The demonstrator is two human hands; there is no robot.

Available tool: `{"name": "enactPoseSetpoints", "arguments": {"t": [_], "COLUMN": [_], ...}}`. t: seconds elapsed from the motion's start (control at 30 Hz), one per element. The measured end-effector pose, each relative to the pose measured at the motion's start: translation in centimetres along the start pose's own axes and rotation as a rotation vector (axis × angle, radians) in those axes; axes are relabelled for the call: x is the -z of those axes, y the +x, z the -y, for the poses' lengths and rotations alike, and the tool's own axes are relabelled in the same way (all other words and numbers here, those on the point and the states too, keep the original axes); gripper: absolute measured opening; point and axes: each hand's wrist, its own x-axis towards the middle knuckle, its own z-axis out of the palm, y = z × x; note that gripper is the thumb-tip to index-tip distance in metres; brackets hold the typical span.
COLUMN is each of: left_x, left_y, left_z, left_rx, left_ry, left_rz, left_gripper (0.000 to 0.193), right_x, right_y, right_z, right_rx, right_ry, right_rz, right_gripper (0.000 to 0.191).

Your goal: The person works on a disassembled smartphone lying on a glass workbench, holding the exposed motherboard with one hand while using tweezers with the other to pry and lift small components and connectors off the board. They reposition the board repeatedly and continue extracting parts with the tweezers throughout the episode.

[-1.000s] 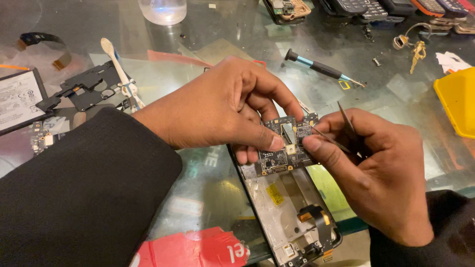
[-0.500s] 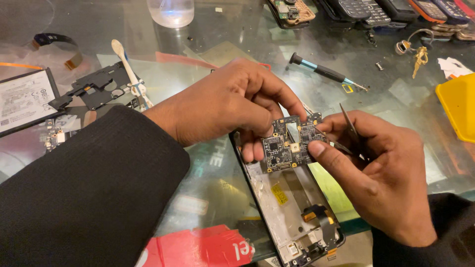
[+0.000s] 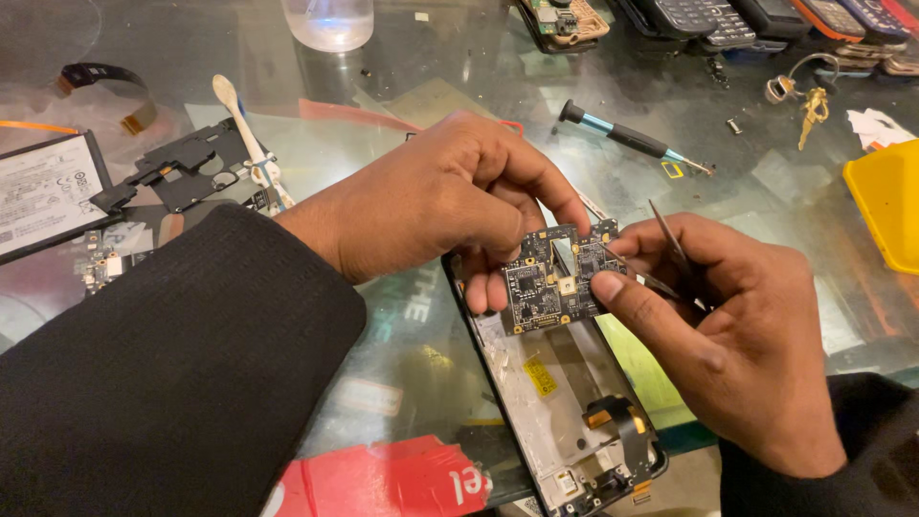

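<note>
At far left, a flat battery on the glass desk, cut off by the frame edge, with a small bare circuit strip just near of it. Right of that, a black plastic cover plate with a pale plastic spudger laid across it.

At centre, left hand reaching in from the left in a black sleeve, fingers pinched on the left and far edge of the small phone circuit board. Board held tilted just above the far end of the opened phone frame, chips facing up. Frame's long axis running from far-left to near-right, near end cut off at the bottom edge.

Right hand closed around thin metal tweezers, thumb tip resting on the board's right edge. Both hands touching the board, one at each side; left hand carrying more of it. Tweezer tips lying toward the board, exact contact point hard to make out behind the thumb.

Far right of centre, a precision screwdriver on the desk, well apart from the hands. Further right, a key bunch and a yellow tray, cut off at the frame edge. Underside of the board and any cable beneath it hidden.
</note>
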Motion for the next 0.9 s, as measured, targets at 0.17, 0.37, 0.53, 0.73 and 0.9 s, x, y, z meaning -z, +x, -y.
{"name": "enactPoseSetpoints", "arguments": {"t": [0.17, 0.37, 0.53, 0.73, 0.9], "left_x": [-0.1, -0.1, -0.1, 0.4, 0.9], "left_y": [0.2, 0.2, 0.1, -0.3, -0.3], "left_z": [0.1, 0.1, 0.3, 1.2, 1.4], "left_rx": [0.010, 0.015, 0.015, -0.001, -0.003], "left_ry": [0.000, 0.008, 0.065, 0.069, 0.117], "left_rz": [0.001, 0.004, -0.029, -0.030, -0.067], "left_gripper": [0.040, 0.040, 0.037, 0.036, 0.036], "right_x": [0.0, 0.0, 0.0, -0.9, -1.0], "right_y": [0.0, 0.0, -0.1, -0.1, -0.1], "right_z": [-0.1, -0.1, -0.1, 0.2, 0.7], "right_rx": [0.002, 0.009, 0.095, 0.288, 0.315], "right_ry": [0.002, -0.001, -0.031, -0.128, -0.158], "right_rz": [-0.003, -0.010, -0.038, -0.092, 0.025], "right_gripper": [0.016, 0.020, 0.033, 0.038, 0.061]}}
